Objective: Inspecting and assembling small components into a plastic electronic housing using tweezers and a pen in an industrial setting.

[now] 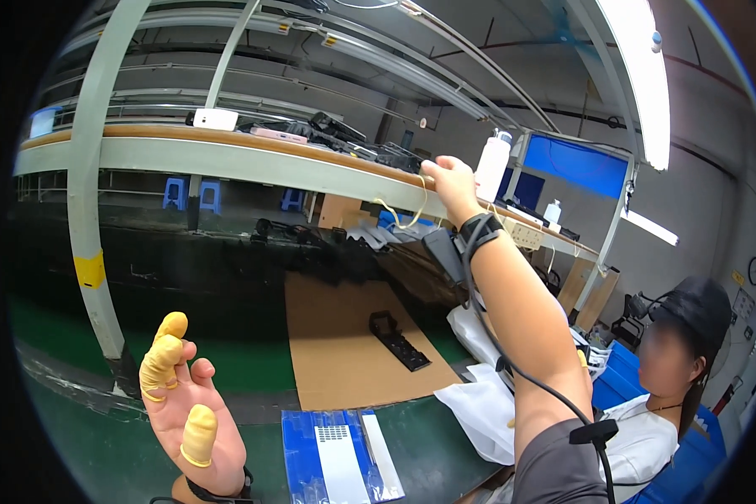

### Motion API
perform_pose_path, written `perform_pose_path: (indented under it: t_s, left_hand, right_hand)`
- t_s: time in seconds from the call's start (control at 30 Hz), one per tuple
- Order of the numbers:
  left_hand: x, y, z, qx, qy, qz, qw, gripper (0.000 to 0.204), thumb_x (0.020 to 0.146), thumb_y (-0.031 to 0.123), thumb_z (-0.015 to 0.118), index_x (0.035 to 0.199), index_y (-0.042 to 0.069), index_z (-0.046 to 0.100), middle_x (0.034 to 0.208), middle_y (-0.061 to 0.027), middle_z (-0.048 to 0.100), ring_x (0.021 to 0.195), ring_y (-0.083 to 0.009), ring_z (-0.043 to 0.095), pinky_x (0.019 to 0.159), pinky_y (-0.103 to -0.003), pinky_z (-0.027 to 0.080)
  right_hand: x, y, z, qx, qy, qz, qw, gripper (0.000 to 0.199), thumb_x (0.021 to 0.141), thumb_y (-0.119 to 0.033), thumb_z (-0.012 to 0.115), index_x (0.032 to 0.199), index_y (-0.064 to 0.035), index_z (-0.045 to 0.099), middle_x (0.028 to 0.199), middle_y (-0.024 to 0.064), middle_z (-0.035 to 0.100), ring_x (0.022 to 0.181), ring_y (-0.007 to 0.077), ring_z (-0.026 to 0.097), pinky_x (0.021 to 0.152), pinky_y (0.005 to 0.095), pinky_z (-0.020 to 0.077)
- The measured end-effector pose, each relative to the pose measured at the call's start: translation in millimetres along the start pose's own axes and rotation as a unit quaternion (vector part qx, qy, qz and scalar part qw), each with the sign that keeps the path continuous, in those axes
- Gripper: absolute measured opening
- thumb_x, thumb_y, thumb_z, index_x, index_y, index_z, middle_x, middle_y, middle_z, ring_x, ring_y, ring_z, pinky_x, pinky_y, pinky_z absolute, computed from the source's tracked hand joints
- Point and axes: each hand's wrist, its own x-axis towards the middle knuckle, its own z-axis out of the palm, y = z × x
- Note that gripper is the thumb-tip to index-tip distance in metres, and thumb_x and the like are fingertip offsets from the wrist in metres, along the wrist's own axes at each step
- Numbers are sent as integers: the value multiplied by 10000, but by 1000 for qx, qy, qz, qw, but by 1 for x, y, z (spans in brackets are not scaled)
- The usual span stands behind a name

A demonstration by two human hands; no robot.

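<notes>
My left hand [195, 416] is held up at the lower left, palm showing. Yellow finger cots cover its thumb and two of the fingers; the fingers are apart and nothing is in them. My right hand [455, 186] reaches up to the shelf edge, its fingers curled together beside black parts [395, 157]. A thin yellowish cord [413, 220] hangs just below these fingers; whether they pinch it or something else, I cannot make out. On a brown cardboard sheet [328, 353] between my hands lies a black plastic frame-like part [399, 343].
A blue box with white panels [332, 458] lies at the bench's near edge. The raised shelf [269, 164] carries a white bottle [493, 166]; a post [97, 210] stands at left. White bags [479, 412] and a seated person [647, 420] are at right.
</notes>
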Motion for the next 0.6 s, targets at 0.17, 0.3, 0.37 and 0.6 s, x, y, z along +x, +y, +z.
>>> perform_pose_path:
  t_s: [0.17, 0.3, 0.37, 0.6]
  left_hand:
    - [-2, 7, 2, 6, -14, -7, 1000, 513, 684, 234, 581, 1136, 66, 408, 1221, -116, 376, 1048, -149, 379, 850, -273, 296]
    - [-3, 7, 3, -40, -73, -46, 995, 432, 678, 190, 632, 1044, 25, 475, 1099, -170, 481, 937, -185, 475, 771, -273, 359]
    - [-1, -3, 13, -51, -138, -66, 987, 323, 718, 153, 584, 984, -16, 512, 1030, -178, 518, 826, -186, 519, 715, -277, 400]
    - [5, -43, 14, 59, -194, -173, 964, 306, 760, 106, 522, 1037, -23, 511, 1094, -126, 523, 842, -138, 534, 719, -245, 396]
  right_hand:
    - [-69, -52, 5, -181, -5, -293, 939, 257, 705, -183, 590, 874, 11, 584, 1053, 192, 515, 1015, 323, 437, 888, 392, 325]
    - [-162, -105, -2, -16, -187, -397, 899, 155, 621, -99, 585, 740, -13, 535, 838, 140, 526, 793, 301, 495, 718, 370, 400]
    - [-213, -140, -25, -152, -512, -340, 774, 311, 646, -110, 560, 937, -10, 511, 837, 132, 515, 753, 277, 497, 687, 368, 408]
    - [-326, -97, -88, 408, -712, -74, 566, 507, 768, -213, 593, 1184, 7, 403, 1123, 165, 487, 992, 285, 500, 824, 333, 405]
